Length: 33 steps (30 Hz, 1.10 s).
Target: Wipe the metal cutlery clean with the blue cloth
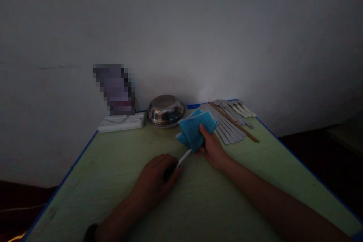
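My left hand is closed on the dark handle of a knife, whose pale blade points up and to the right. My right hand grips a folded blue cloth that is wrapped over the far end of the blade. Both hands are over the middle of a pale green table with a blue rim.
A steel bowl lies upside down at the back of the table. Left of it lie a white flat pack and a blurred upright object. At the back right lie several pieces of cutlery and a wooden chopstick. A wall stands behind.
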### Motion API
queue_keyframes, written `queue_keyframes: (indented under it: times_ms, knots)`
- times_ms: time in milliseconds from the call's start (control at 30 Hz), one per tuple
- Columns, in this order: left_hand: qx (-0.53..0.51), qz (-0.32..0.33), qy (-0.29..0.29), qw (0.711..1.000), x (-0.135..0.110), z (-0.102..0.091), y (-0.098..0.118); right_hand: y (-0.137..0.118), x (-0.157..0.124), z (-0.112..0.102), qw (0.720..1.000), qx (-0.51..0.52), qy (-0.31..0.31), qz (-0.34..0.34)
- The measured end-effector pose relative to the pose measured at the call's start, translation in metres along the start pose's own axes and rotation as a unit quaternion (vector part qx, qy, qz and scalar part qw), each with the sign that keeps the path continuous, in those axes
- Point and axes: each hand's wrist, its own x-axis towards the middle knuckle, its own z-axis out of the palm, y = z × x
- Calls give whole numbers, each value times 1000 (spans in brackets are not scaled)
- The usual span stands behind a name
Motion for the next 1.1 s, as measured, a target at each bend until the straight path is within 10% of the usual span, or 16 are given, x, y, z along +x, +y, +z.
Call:
queue_keyframes:
  times_ms: [1100]
  knots:
    - [7,7,-6,1000,2,0,0,2,-1,0,1000,-25,-6,-2]
